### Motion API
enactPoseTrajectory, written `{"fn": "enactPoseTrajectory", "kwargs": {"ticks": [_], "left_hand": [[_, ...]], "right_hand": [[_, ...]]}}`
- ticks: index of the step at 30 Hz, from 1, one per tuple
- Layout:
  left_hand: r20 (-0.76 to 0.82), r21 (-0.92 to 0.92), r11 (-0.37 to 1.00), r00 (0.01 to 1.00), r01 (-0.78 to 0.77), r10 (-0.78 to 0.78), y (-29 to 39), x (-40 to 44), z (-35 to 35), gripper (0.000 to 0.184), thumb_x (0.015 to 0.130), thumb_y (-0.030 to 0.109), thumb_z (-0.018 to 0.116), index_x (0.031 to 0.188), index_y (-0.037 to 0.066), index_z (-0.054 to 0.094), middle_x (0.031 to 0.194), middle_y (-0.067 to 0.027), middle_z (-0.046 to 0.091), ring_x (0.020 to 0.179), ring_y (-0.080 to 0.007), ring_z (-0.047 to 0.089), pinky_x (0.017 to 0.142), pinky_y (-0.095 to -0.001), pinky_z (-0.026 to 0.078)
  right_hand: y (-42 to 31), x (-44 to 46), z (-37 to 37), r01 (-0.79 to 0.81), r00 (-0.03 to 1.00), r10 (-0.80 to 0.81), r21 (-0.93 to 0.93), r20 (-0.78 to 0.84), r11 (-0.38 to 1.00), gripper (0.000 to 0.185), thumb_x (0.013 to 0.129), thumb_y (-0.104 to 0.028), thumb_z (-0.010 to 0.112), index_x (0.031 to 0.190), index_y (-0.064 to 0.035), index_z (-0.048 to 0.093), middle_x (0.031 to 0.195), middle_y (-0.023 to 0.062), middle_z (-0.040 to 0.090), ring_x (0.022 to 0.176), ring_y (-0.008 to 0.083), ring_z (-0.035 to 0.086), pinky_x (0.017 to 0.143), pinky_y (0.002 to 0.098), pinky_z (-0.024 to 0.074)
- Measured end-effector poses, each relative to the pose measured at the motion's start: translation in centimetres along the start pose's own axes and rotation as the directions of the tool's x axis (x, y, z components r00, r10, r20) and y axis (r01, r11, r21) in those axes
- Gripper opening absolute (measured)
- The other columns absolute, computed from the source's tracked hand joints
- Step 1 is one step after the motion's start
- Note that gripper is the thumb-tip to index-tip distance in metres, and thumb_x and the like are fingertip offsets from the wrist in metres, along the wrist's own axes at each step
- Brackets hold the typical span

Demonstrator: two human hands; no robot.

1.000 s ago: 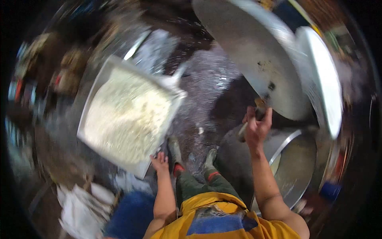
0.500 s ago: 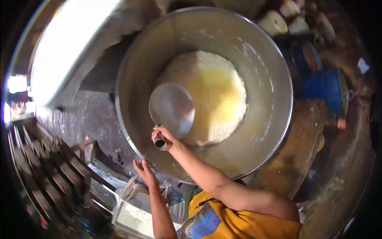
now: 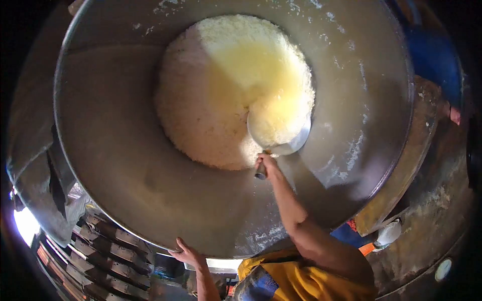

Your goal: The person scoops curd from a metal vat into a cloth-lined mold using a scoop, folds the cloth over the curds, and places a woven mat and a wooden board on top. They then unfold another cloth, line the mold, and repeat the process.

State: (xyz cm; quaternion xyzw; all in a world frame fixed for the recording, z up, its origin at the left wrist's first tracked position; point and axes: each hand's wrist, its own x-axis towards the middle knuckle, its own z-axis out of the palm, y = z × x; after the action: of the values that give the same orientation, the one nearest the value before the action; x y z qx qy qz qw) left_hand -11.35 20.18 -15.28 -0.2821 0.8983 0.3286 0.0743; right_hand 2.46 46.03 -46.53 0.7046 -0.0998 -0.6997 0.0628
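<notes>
My right hand (image 3: pixel 267 163) is wrapped round the short tubular handle of a metal scoop (image 3: pixel 297 142), a wide round bowl. The scoop's bowl is tilted down into a pale, crumbly, curd-like mass (image 3: pixel 201 125) at the bottom of a large metal vat (image 3: pixel 125 185). Some of that whitish material lies in the bowl, and yellowish liquid (image 3: pixel 246 65) pools beyond it. At the near left rim is my left hand (image 3: pixel 188 255), thumb on the inner side and fingers over the outside, closed on the rim.
White residue streaks the vat's right wall. Slatted dark racks (image 3: pixel 110 251) stand at lower left. A white container (image 3: pixel 216 264) shows partly below the near rim. To the right are a wooden board (image 3: pixel 409 165) and a blue barrel (image 3: pixel 434 65).
My right hand has brought the scoop rightward and down into the pale mass. My left hand, apart from the rim earlier, is now on it. The view has moved closer over the vat.
</notes>
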Motion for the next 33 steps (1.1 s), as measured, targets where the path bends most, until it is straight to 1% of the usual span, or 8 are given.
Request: {"fn": "enactPoseTrajectory", "kwargs": {"ticks": [2, 6, 8, 15, 20, 24, 28, 33], "left_hand": [[-0.004, 0.117, 0.993, 1.000, -0.007, 0.007, -0.5, 0.3, -0.7, 0.064, 0.090, 0.028, 0.060, 0.134, -0.008, 0.031, 0.130, -0.0203, 0.044, 0.107, -0.0279, 0.049, 0.089, -0.0399, 0.045], [-0.064, 0.033, 0.999, 0.997, -0.037, 0.040, -0.5, -0.1, -0.2, 0.052, 0.091, 0.022, 0.058, 0.129, -0.006, 0.037, 0.119, -0.0178, 0.051, 0.102, -0.0256, 0.051, 0.089, -0.0384, 0.044], [-0.082, -0.062, 0.998, 0.996, -0.034, 0.029, -0.7, -0.1, 0.2, 0.053, 0.091, 0.021, 0.058, 0.131, -0.006, 0.035, 0.123, -0.0192, 0.049, 0.106, -0.0262, 0.051, 0.091, -0.0385, 0.044], [-0.007, -0.153, 0.987, 0.999, -0.038, 0.038, -0.5, -0.4, -0.7, 0.061, 0.090, 0.016, 0.059, 0.136, -0.008, 0.028, 0.129, -0.0226, 0.044, 0.115, -0.0278, 0.047, 0.098, -0.0379, 0.039], [-0.014, -0.424, 0.897, 0.991, -0.128, 0.135, -2.4, -0.4, -1.2, 0.051, 0.092, 0.013, 0.056, 0.133, -0.008, 0.033, 0.126, -0.0190, 0.046, 0.113, -0.0260, 0.048, 0.097, -0.0358, 0.039], [0.014, -0.758, 0.652, 1.000, 0.020, -0.015, -7.8, -0.3, -1.1, 0.040, 0.092, 0.016, 0.057, 0.125, -0.004, 0.046, 0.119, -0.0126, 0.052, 0.109, -0.0205, 0.051, 0.094, -0.0328, 0.040], [0.121, -0.895, 0.403, 0.974, 0.191, -0.193, -16.4, -3.0, -4.1, 0.046, 0.091, 0.013, 0.059, 0.131, 0.003, 0.040, 0.108, -0.0084, 0.055, 0.089, -0.0137, 0.055, 0.075, -0.0306, 0.048], [0.229, -0.937, 0.092, 0.790, 0.338, -0.568, -32.3, -9.1, -8.4, 0.054, 0.090, 0.013, 0.059, 0.138, 0.008, 0.033, 0.094, -0.0060, 0.058, 0.075, -0.0135, 0.055, 0.063, -0.0249, 0.046]], "right_hand": [[-2.7, 1.2, -2.7, 0.204, 0.979, -0.205, -0.238, 0.020, 0.950, 0.016, 0.085, -0.012, 0.058, 0.074, -0.0093, 0.047, 0.056, 0.0018, 0.046, 0.047, 0.0152, 0.047, 0.045, 0.0295, 0.0437], [-7.9, 0.5, -4.1, 0.523, 0.844, -0.527, -0.366, 0.097, 0.770, 0.011, 0.082, -0.008, 0.060, 0.077, -0.0050, 0.051, 0.055, 0.0033, 0.047, 0.044, 0.0153, 0.047, 0.043, 0.0310, 0.0436], [-11.3, -2.5, -2.2, 0.496, 0.837, -0.545, -0.479, 0.043, 0.724, 0.010, 0.081, -0.005, 0.059, 0.077, -0.0036, 0.050, 0.054, 0.0038, 0.047, 0.044, 0.0148, 0.048, 0.041, 0.0306, 0.0431], [-15.3, -16.3, 6.6, 0.659, 0.673, -0.662, -0.674, 0.329, 0.335, 0.011, 0.077, -0.003, 0.057, 0.071, -0.0029, 0.049, 0.055, 0.0052, 0.049, 0.041, 0.0145, 0.048, 0.039, 0.0301, 0.0423], [-7.7, -28.5, 11.9, 0.688, 0.566, -0.599, -0.725, 0.567, -0.036, 0.008, 0.079, -0.002, 0.057, 0.080, -0.0013, 0.049, 0.056, 0.0058, 0.050, 0.042, 0.0148, 0.050, 0.038, 0.0307, 0.0432], [2.0, -34.4, 11.4, 0.699, 0.489, -0.350, -0.599, 0.799, -0.389, 0.008, 0.085, -0.002, 0.056, 0.087, -0.0007, 0.048, 0.057, 0.0054, 0.052, 0.046, 0.0145, 0.053, 0.041, 0.0307, 0.0461], [15.7, -38.7, 9.1, 0.637, 0.637, -0.032, -0.548, 0.770, -0.542, 0.009, 0.084, -0.003, 0.057, 0.087, -0.0004, 0.048, 0.060, 0.0054, 0.053, 0.047, 0.0143, 0.053, 0.045, 0.0306, 0.0485], [33.3, -37.2, 3.7, 0.486, 0.868, 0.281, -0.579, 0.410, -0.655, 0.010, 0.084, -0.003, 0.058, 0.086, -0.0011, 0.048, 0.063, 0.0057, 0.052, 0.051, 0.0149, 0.054, 0.046, 0.0312, 0.0461]]}}
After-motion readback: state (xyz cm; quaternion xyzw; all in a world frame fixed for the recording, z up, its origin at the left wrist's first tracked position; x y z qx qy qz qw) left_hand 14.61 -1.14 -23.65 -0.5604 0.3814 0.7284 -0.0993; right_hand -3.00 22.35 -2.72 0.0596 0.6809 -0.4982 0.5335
